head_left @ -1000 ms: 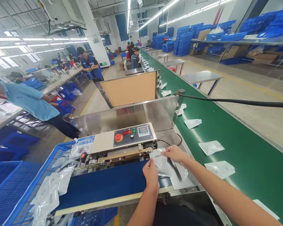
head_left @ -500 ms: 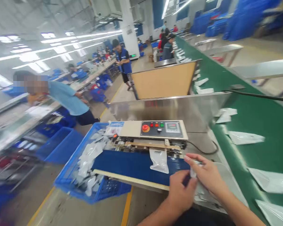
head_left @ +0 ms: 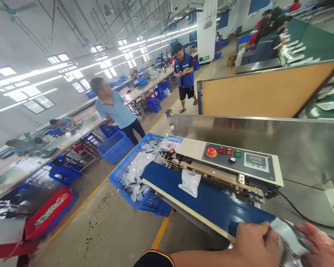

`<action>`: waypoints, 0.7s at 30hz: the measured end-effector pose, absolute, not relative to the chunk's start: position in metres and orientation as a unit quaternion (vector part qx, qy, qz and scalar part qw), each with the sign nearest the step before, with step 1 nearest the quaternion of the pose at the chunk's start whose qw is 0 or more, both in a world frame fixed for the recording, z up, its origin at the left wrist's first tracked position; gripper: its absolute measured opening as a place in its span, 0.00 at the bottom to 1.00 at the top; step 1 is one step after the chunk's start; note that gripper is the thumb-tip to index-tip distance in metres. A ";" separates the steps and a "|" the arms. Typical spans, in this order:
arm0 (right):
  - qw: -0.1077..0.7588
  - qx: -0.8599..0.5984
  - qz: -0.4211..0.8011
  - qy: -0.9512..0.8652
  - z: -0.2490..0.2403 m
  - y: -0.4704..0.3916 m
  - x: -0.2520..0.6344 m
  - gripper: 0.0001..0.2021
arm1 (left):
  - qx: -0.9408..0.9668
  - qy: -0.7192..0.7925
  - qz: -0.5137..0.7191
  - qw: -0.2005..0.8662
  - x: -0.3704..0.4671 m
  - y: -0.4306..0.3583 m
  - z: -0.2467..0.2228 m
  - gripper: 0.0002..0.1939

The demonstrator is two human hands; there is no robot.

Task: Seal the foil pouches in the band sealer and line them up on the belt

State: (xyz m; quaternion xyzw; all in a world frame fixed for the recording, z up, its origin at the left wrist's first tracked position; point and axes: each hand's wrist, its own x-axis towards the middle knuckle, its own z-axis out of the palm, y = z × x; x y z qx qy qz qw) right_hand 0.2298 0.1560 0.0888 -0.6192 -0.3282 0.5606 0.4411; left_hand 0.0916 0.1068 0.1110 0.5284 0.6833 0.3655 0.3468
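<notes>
A pale plastic bag (head_left: 289, 237) is stretched between my two hands at the right end of the sealing machine's blue belt (head_left: 211, 202). On its near side, my left hand (head_left: 257, 243) is closed, thumb and fingers pinching the bag's edge. Opposite it, my right hand (head_left: 321, 244) grips the other side, partly blurred and cut off by the frame. The bag's contents cannot be made out. Another filled white bag (head_left: 190, 183) lies on the belt, its top edge at the sealing track of the band sealer (head_left: 193, 148).
A blue basket (head_left: 114, 181) heaped with white bags (head_left: 141, 165) stands at the belt's left end. Behind the sealer runs a metal panel (head_left: 239, 128). A power cable (head_left: 297, 213) curves at right. Two people stand beyond the basket, near a long worktable (head_left: 80, 139).
My view has swung left. The bag on the belt has travelled left along the sealer. Both hands, still on their bag, now appear lower and farther right in view. A person in light blue has straightened up.
</notes>
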 end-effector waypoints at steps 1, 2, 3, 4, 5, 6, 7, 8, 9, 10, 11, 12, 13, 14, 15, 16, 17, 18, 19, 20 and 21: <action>0.467 -0.600 0.582 -0.289 0.097 0.155 0.227 0.32 | 0.508 0.693 0.366 0.357 0.091 0.108 0.111 0.22; 0.489 -0.579 0.598 -0.261 0.103 0.154 0.226 0.29 | 0.489 0.700 0.370 0.367 0.090 0.109 0.111 0.24; 0.502 -0.564 0.605 -0.251 0.108 0.152 0.224 0.29 | 0.475 0.701 0.376 0.376 0.088 0.110 0.113 0.25; 0.510 -0.562 0.602 -0.249 0.110 0.150 0.224 0.30 | 0.467 0.699 0.384 0.383 0.086 0.111 0.115 0.27; 0.508 -0.567 0.597 -0.254 0.111 0.148 0.224 0.33 | 0.463 0.692 0.396 0.388 0.084 0.112 0.118 0.28; 0.496 -0.577 0.592 -0.266 0.110 0.145 0.224 0.36 | 0.462 0.680 0.411 0.394 0.081 0.113 0.121 0.30; 0.475 -0.588 0.588 -0.287 0.109 0.142 0.224 0.38 | 0.463 0.666 0.425 0.402 0.078 0.114 0.125 0.31; 0.453 -0.597 0.582 -0.315 0.109 0.140 0.224 0.37 | 0.465 0.653 0.436 0.410 0.076 0.116 0.128 0.32; 0.433 -0.601 0.576 -0.346 0.109 0.138 0.224 0.35 | 0.470 0.641 0.442 0.415 0.073 0.118 0.132 0.33; 0.418 -0.601 0.569 -0.374 0.111 0.136 0.223 0.34 | 0.477 0.634 0.444 0.416 0.071 0.120 0.135 0.33; 0.410 -0.601 0.560 -0.397 0.113 0.136 0.222 0.33 | 0.485 0.631 0.443 0.412 0.069 0.122 0.138 0.32; 0.409 -0.601 0.549 -0.412 0.115 0.136 0.221 0.33 | 0.495 0.631 0.440 0.403 0.067 0.125 0.140 0.32; 0.412 -0.600 0.540 -0.422 0.118 0.137 0.221 0.33 | 0.502 0.632 0.439 0.394 0.065 0.128 0.141 0.30; 0.417 -0.602 0.531 -0.426 0.120 0.139 0.220 0.33 | 0.504 0.634 0.440 0.388 0.063 0.131 0.140 0.29; 0.421 -0.606 0.523 -0.426 0.121 0.141 0.220 0.33 | 0.494 0.638 0.445 0.389 0.062 0.135 0.138 0.27; 0.421 -0.615 0.516 -0.422 0.121 0.144 0.221 0.32 | 0.475 0.643 0.451 0.396 0.061 0.140 0.134 0.26; 0.420 -0.627 0.508 -0.415 0.121 0.147 0.222 0.31 | 0.449 0.649 0.458 0.409 0.061 0.146 0.129 0.26; 0.418 -0.642 0.499 -0.406 0.119 0.151 0.223 0.29 | 0.421 0.656 0.463 0.423 0.061 0.153 0.123 0.26; 0.414 -0.657 0.489 -0.397 0.118 0.155 0.225 0.27 | 0.394 0.662 0.466 0.435 0.063 0.159 0.117 0.26; 0.409 -0.672 0.479 -0.390 0.117 0.159 0.226 0.26 | 0.373 0.667 0.466 0.445 0.064 0.166 0.111 0.27; 0.403 -0.685 0.467 -0.387 0.117 0.163 0.228 0.24 | 0.359 0.671 0.466 0.452 0.066 0.172 0.105 0.27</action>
